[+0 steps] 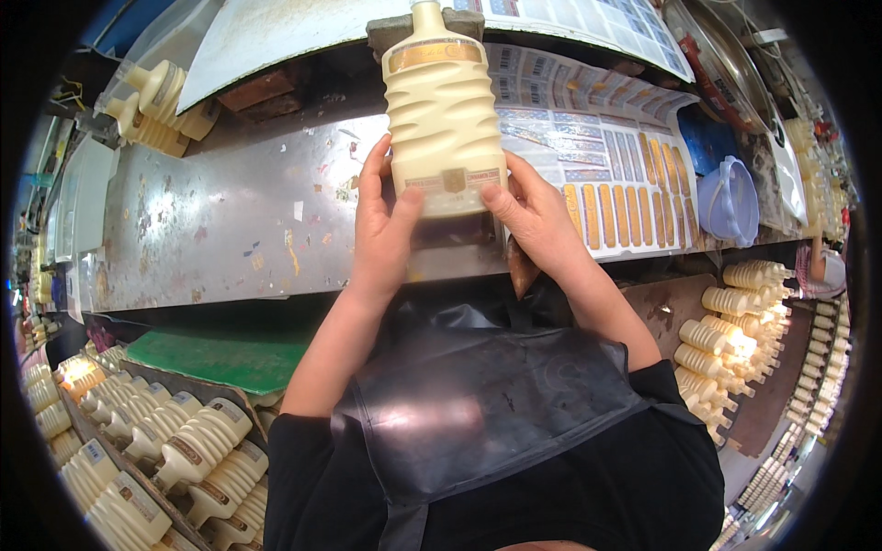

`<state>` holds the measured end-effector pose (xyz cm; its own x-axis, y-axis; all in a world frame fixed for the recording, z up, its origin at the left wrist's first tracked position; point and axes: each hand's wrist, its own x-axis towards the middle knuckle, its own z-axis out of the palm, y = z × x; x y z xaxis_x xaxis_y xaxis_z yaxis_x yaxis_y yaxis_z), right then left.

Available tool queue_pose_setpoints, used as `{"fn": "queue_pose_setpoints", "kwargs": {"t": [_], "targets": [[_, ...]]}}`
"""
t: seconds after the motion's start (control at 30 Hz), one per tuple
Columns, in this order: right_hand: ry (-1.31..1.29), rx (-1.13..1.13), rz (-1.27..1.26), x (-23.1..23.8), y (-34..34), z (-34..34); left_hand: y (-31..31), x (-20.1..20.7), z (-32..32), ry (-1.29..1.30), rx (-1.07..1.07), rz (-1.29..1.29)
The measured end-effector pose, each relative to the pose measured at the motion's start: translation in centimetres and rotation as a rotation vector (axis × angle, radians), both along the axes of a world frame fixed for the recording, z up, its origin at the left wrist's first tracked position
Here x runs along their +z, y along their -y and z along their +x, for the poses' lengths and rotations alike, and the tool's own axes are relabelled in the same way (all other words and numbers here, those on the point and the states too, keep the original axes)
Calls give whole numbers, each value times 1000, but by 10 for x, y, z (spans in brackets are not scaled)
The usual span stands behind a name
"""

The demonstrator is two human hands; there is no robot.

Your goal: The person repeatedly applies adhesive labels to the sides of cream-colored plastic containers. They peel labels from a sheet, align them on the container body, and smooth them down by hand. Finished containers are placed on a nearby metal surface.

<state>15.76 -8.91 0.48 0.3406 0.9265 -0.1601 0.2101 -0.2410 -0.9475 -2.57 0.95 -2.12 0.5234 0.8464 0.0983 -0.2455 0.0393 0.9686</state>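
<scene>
A cream ribbed plastic bottle [443, 110] with a gold band near its neck lies above the metal table [230, 220], neck pointing away from me. My left hand [381, 225] grips its lower left side, thumb across a small label near the base. My right hand [533, 216] holds the lower right side, thumb pressed on the same label. A sheet of gold and printed stickers [616, 174] lies just right of the bottle.
Labelled cream bottles fill a crate [156, 441] at lower left. Several unlabelled bottles [735, 331] are stacked at right, two bottles [156, 106] lie at upper left. A blue plastic container [728, 202] and a green mat [220, 354] sit nearby.
</scene>
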Motion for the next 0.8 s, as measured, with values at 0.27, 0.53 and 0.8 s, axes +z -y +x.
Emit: {"fn": "queue_pose_setpoints", "kwargs": {"t": [0.27,0.53,0.8], "targets": [[17,-53,50,-7,1,-1,0,0,0,21,-2,-24],[-79,-36,79,-4,0,-2,0,-3,-4,30,-27,-56],[-186,-24,-20,9,7,8,0,-8,-7,-289,152,260]]}}
